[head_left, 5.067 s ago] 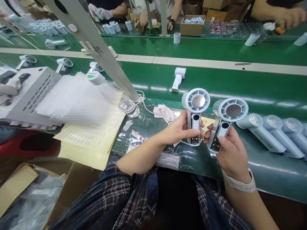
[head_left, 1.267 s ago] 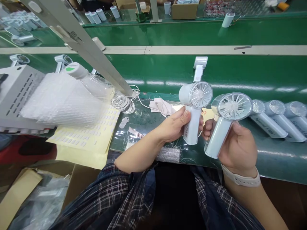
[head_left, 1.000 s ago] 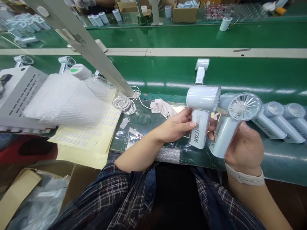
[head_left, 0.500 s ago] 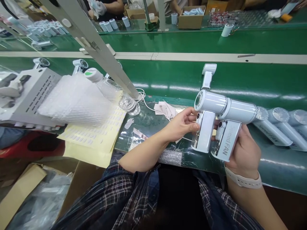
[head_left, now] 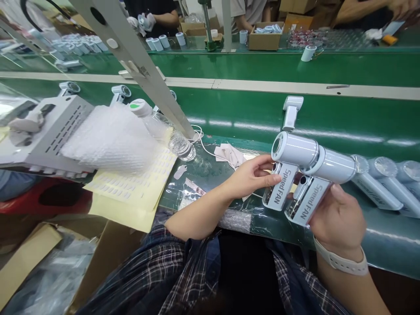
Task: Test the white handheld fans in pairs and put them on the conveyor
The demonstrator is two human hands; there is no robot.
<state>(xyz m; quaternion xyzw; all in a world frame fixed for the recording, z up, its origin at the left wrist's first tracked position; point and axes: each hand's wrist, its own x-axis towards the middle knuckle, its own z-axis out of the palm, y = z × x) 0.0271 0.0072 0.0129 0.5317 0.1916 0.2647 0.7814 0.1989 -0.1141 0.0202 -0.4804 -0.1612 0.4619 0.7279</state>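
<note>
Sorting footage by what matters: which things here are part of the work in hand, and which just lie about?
In hand: left hand holds the left fan; right hand holds the right fan.

Lying about: water bottle, sticker sheet, bubble wrap, lone fan on the belt.

Two pale-blue "SpeedFAN" handheld fans are held side by side, barrels touching, tilted, handles gripped in the hands.
</note>
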